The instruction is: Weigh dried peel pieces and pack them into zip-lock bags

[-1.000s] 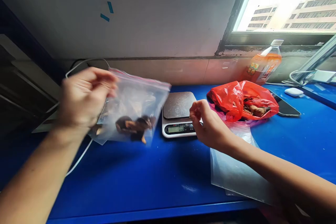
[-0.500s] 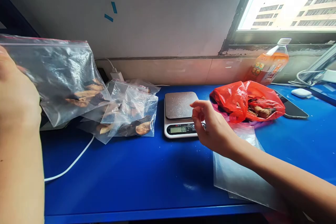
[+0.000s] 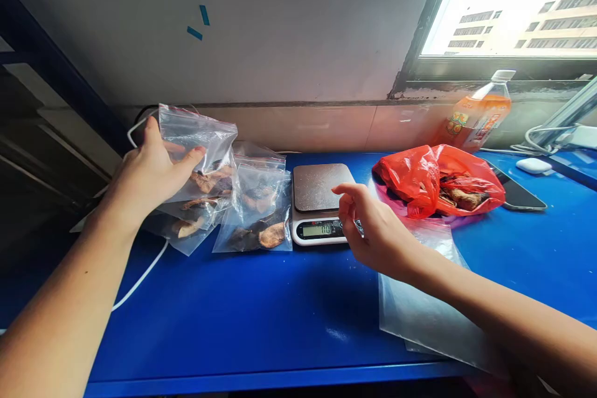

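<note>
A pale wall (image 3: 298,25) stands behind a blue table (image 3: 261,317), with a window (image 3: 508,18) at the upper right. On the table's right side, flat clear bags (image 3: 405,305) lie under the right forearm. Behind them sits a red bag (image 3: 410,177), its mouth showing brown dried pieces (image 3: 466,198), and past it stands a bottle (image 3: 485,112) of orange drink. The scale (image 3: 321,189) is at the middle; its plate carries only pale specks. Left of it, a filled bag (image 3: 256,217) lies just beside its edge. The upper bag (image 3: 212,152) overlaps other filled bags at the left. The left hand (image 3: 152,171) has its thumb over that bag's front; I cannot tell whether it is gripping the plastic. The right hand (image 3: 375,227), fingers loosely bent and holding nothing, is over the scale's front right corner. Smaller still are a phone (image 3: 525,193) and a white case (image 3: 534,165).
</note>
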